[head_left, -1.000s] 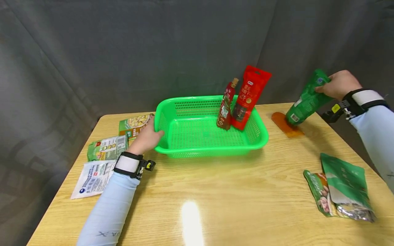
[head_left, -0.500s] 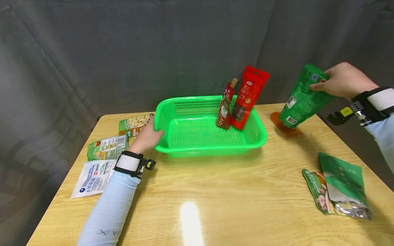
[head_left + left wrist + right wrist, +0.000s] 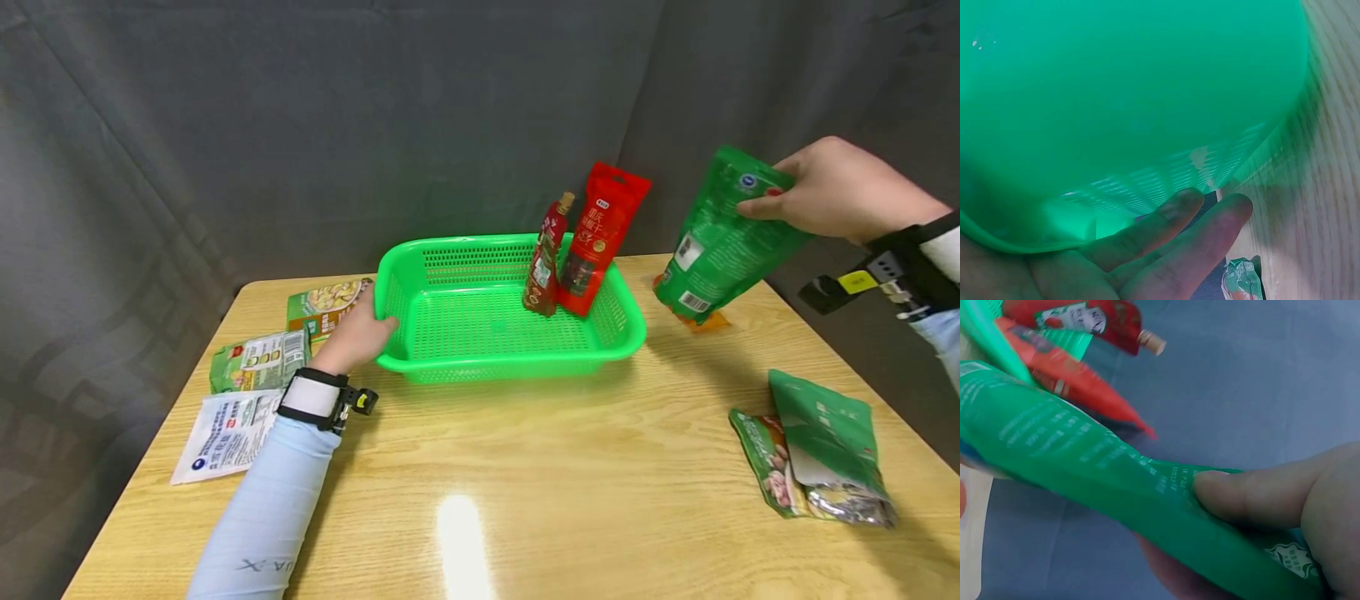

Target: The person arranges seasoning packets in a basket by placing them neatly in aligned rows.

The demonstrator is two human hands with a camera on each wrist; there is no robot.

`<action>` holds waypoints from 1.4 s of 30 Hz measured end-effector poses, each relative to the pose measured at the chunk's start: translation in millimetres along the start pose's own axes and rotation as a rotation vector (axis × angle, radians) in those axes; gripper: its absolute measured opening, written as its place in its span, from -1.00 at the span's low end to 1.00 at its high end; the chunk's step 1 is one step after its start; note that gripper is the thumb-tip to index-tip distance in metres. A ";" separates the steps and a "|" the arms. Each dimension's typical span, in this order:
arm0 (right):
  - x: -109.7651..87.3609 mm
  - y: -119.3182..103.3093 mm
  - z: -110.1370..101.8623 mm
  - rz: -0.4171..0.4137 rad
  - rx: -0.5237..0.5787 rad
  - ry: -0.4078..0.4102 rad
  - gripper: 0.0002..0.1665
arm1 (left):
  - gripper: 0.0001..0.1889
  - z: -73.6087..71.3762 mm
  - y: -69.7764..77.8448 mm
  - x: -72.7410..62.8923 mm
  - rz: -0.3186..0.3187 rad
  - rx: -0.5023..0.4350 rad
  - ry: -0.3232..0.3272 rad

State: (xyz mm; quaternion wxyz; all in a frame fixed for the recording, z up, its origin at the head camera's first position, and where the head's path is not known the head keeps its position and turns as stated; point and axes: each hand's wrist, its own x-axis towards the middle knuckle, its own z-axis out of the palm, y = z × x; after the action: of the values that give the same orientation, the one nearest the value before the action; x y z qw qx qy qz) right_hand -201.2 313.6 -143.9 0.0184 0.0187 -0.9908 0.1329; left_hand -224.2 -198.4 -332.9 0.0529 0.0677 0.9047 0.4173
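Observation:
My right hand (image 3: 832, 190) pinches the upper part of a green pouch (image 3: 720, 237), which hangs tilted over the back right of the table. In the right wrist view the thumb presses the pouch (image 3: 1085, 444) from one side, with fingers behind it. My left hand (image 3: 358, 333) grips the left rim of a green plastic basket (image 3: 510, 367), thumb over the rim. The left wrist view shows its fingers (image 3: 1197, 250) along the basket's outer wall. Inside the basket's right end lean a dark red spout pouch (image 3: 545, 262) and a taller red packet (image 3: 603, 233).
An orange flat packet (image 3: 708, 323) lies behind the green pouch, mostly covered. Front right, a dark green pouch (image 3: 828, 433) overlaps a smaller green packet (image 3: 772, 467). Several packets lie at left, including a white one (image 3: 225, 437). A grey curtain (image 3: 450, 108) stands behind the table.
My right hand has raised the green pouch and carried it left toward the basket, off most of the orange packet. My left hand keeps its hold on the rim.

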 end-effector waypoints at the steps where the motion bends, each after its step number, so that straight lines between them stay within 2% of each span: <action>1: -1.5 -2.5 -0.8 -0.008 -0.008 0.005 -0.50 | -0.24 0.2 -0.2 0.5 -0.001 0.000 -0.001; 11: -15.4 -38.0 -7.2 -0.090 -0.028 0.016 -0.45 | -0.24 0.7 -1.3 5.2 0.008 0.002 -0.006; 18: -13.2 -68.7 -3.0 -0.173 0.032 -0.008 -0.49 | -0.24 -0.5 -2.1 5.7 0.000 0.028 0.005; 26: -4.5 -107.9 12.1 -0.232 0.105 -0.063 -0.56 | -0.25 -0.3 -1.2 4.5 -0.009 0.011 0.008; 34: 15.0 -136.7 35.1 -0.296 0.132 -0.065 -0.39 | -0.25 0.8 1.0 5.1 0.001 0.010 0.014; 39: 31.6 -148.6 51.9 -0.296 0.179 -0.067 -0.34 | -0.24 1.6 3.5 5.1 0.003 0.018 0.015; 42: 40.9 -153.3 61.8 -0.268 0.218 -0.091 -0.32 | -0.23 2.5 5.7 4.0 0.003 0.024 0.011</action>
State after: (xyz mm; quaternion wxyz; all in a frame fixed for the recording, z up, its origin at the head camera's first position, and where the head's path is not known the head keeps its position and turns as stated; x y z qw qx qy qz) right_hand -237.5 148.1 -161.4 -0.0113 0.1587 -0.9589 0.2348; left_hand -227.2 -192.1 -330.4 0.0464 0.0671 0.9098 0.4069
